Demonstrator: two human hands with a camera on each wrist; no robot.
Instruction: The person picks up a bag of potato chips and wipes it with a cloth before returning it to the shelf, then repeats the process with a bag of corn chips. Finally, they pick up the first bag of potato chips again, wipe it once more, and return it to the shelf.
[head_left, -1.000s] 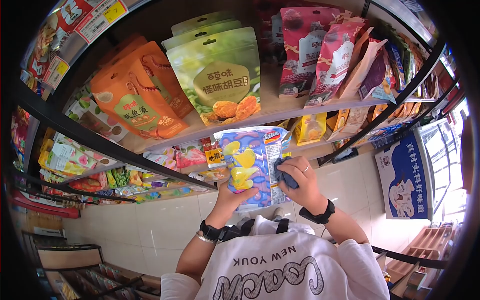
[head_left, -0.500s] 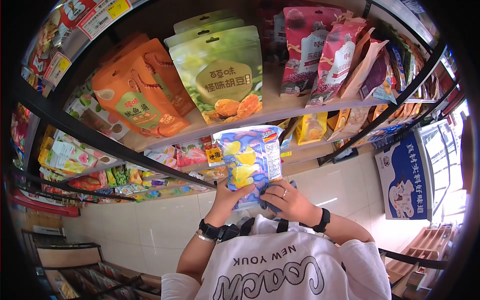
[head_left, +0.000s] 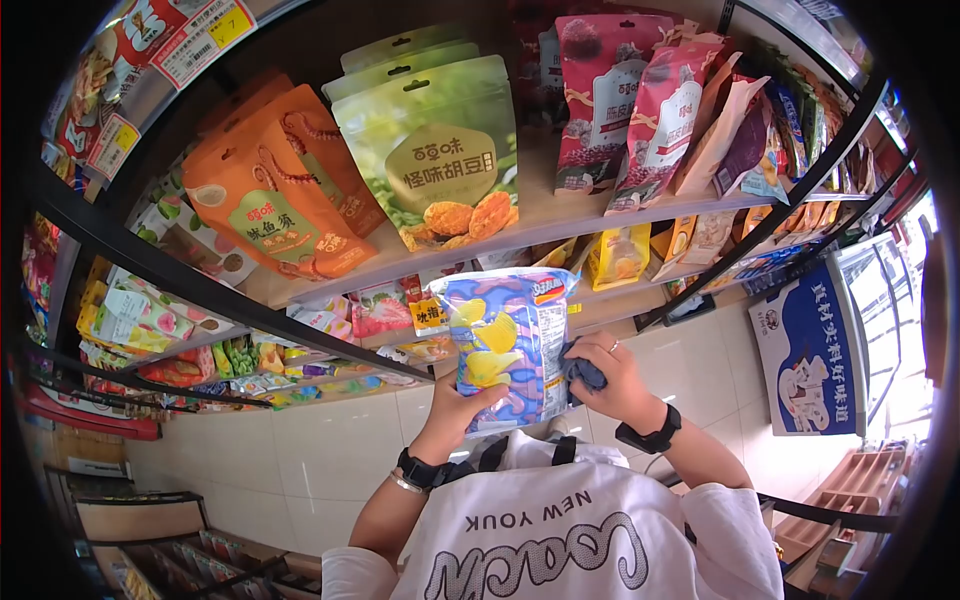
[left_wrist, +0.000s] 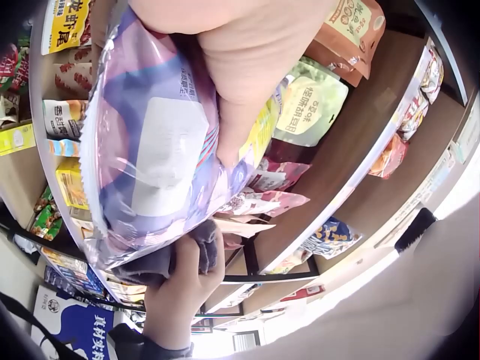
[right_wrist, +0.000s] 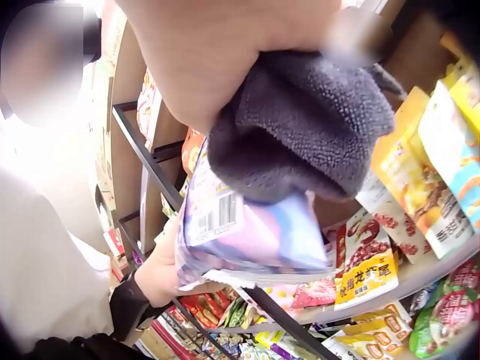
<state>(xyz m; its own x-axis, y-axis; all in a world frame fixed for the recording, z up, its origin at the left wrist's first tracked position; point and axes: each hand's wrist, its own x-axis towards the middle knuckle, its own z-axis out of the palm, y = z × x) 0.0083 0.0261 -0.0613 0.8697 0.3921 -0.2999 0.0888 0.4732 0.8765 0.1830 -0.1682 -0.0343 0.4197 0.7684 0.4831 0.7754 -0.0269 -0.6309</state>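
Observation:
A blue-purple bag of potato chips (head_left: 492, 345) with yellow chips printed on its front is held upright before the person's chest. The left hand (head_left: 450, 410) grips its lower left part, thumb across the front. In the left wrist view, the back of the bag (left_wrist: 112, 180) shows a pale label panel. A bunched dark grey cloth (right_wrist: 300, 124) is in the right hand (head_left: 622, 382), whose fingers curl round it. That cloth is against the bag's right side edge, near a barcode in the right wrist view.
Straight ahead stand shelves with green pouches (head_left: 440, 150), orange pouches (head_left: 265, 185) and red pouches (head_left: 665, 125). Black shelf posts and a shelf edge (head_left: 560, 222) lie close beyond the bag. Tiled floor (head_left: 330, 440) spreads below, and a blue-and-white freezer (head_left: 805, 350) stands at right.
The right hand with the cloth first went down and left across the bag's lower front, then back out to its right edge. The bag has dropped slightly, still in the left hand.

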